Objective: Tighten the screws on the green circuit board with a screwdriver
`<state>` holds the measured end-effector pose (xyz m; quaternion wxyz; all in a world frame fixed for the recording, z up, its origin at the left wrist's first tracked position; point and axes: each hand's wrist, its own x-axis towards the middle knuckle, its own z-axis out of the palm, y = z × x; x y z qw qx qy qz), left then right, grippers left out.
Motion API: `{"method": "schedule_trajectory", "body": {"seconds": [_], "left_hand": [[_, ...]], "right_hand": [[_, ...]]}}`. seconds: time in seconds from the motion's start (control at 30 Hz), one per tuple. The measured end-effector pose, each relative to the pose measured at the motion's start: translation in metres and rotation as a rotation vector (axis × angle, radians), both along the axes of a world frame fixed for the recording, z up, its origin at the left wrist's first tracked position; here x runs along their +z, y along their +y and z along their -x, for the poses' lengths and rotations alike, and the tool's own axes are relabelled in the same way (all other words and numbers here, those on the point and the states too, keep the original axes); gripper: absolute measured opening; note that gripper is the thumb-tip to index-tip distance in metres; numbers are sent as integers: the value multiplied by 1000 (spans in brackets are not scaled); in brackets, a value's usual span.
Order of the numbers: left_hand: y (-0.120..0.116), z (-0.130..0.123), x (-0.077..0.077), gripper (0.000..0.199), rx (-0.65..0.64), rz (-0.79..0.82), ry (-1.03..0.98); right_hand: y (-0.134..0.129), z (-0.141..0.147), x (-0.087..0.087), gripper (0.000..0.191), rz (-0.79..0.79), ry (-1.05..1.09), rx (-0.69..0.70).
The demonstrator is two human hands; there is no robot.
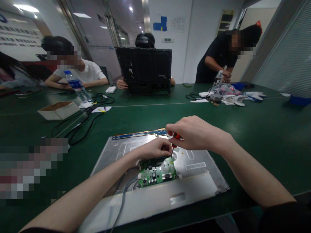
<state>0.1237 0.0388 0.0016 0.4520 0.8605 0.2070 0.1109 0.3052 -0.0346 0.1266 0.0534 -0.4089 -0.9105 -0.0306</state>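
Observation:
A green circuit board [159, 171] lies on the metal back of a flat display panel [194, 183]. My right hand [198, 134] is closed round the red-and-black handle of a screwdriver [176, 137], whose shaft points down at the board's upper right corner. Right beside that corner, my left hand [155, 149] has its fingertips pinched together close to the shaft. What the left fingers hold, if anything, is hidden. A grey cable [123, 197] runs from the board's left side toward the front. Along the panel's far edge is a narrow blue circuit strip [136, 134].
Black cables [85, 124], an open cardboard box [59, 110] and a tilted water bottle [77, 85] occupy the left. Across the green table [255, 136], a person holds up a black monitor housing [148, 69]. White gloves and plastic bags [228, 92] lie at the far right.

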Motion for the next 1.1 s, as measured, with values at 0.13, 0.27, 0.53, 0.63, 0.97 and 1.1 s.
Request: {"method": "schedule_trajectory", "body": {"seconds": [0.13, 0.27, 0.53, 0.63, 0.97, 1.1], "left_hand": [[1, 0, -2, 13, -2, 1, 1], [2, 1, -4, 11, 2, 0, -5], [-1, 0, 2, 10, -15, 23, -12], [-2, 1, 2, 8, -4, 29, -12], [-2, 0, -2, 5, 21, 27, 0], [-1, 0, -2, 2, 19, 28, 1]], "right_hand": [[0, -2, 0, 19, 47, 30, 49], [-1, -2, 1, 22, 65, 50, 84], [-1, -3, -1, 22, -18, 16, 9], [1, -6, -2, 26, -47, 1, -35], [2, -6, -2, 15, -22, 3, 12], [0, -9, -1, 16, 42, 46, 54]]}}
